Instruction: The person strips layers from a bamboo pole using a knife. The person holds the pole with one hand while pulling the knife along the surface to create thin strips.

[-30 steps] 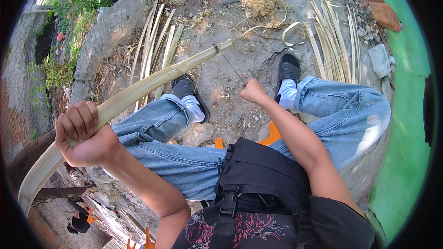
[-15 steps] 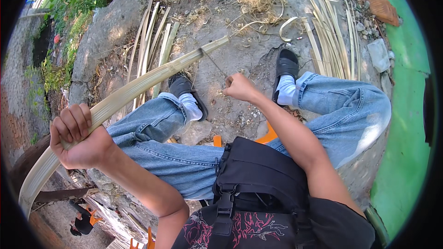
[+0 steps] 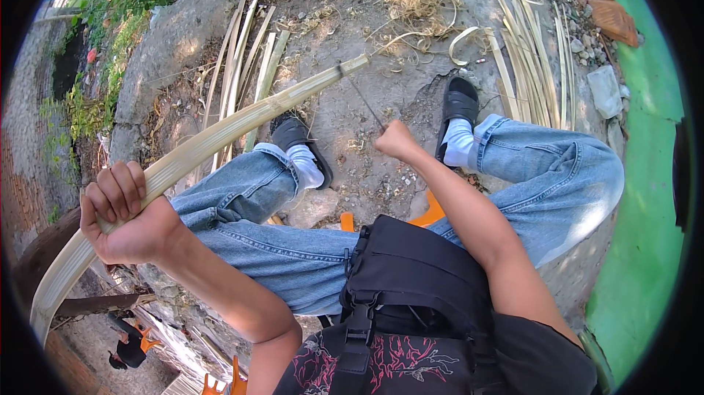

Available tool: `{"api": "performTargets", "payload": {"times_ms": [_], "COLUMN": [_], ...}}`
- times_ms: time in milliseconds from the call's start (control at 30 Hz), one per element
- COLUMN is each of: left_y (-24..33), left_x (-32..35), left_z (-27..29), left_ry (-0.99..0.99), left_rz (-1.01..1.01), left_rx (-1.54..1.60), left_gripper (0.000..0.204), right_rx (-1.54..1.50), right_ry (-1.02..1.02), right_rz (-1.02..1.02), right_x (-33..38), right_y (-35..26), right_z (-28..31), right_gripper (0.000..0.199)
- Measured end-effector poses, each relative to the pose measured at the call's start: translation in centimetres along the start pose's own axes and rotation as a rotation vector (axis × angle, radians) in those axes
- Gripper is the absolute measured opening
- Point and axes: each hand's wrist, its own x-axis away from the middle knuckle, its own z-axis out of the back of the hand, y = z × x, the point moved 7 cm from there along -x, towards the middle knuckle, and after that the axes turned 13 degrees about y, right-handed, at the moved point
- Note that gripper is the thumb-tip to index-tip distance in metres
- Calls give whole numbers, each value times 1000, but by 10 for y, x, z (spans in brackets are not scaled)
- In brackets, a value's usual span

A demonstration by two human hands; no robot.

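Left hand (image 3: 132, 215) clamped on a long pale ribbed bamboo-like strip (image 3: 242, 118), fingers wrapped over it; the strip slants up from the lower left, over the left leg, and its narrow far end hangs about mid-width over the rough grey concrete ground (image 3: 396, 94). Right hand (image 3: 397, 140) clamped on a thin dark straight tool (image 3: 363, 101), whose far part crosses the strip close to that narrow end; can't tell how hard it bears. Change vs half a second ago: right hand and tool have shifted away from the left hand, so the crossing point sits nearer the strip's far end, back to about where it was a second ago. Left hand's grip spot on the strip looks unchanged. Around them, also unchanged: a loose bundle of pale split strips (image 3: 236, 65) toward the ground's left edge beyond the left black slip-on sandal (image 3: 297, 135), a bigger fan of pale thin strips (image 3: 528, 65) toward its right edge, past the right black slip-on sandal (image 3: 460, 102), and a tangled heap of pale curly shavings (image 3: 422, 3) near its far edge. Green smooth panel (image 3: 642, 212) bounds the ground's right edge.
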Motion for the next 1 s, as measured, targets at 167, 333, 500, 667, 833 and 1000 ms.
{"api": "performTargets", "payload": {"times_ms": [167, 333, 500, 667, 833, 1000], "left_y": [6, 3, 5, 3, 3, 7], "left_x": [0, -4, -8, -8, -7, -4], "left_z": [10, 11, 28, 22, 22, 16], "left_ry": [88, 117, 227, 168, 192, 166], "left_rz": [-22, -49, -47, -30, -40, -58], "left_rx": [-28, -32, -68, -53, -71, -67], "left_gripper": [31, 32, 32, 30, 30, 31], "right_rx": [-82, -4, 155, 12, 38, -36], "right_ry": [-84, 7, -63, -108, -22, -82], "right_rz": [18, 146, 2, 153, -34, 203], "right_x": [16, 2, 8, 34, 20, 47], "right_y": [-34, -12, -23, -65, -30, -86], "right_z": [6, -1, -1, -1, 7, 1], "right_gripper": [13, 13, 18, 12, 11, 14]}}
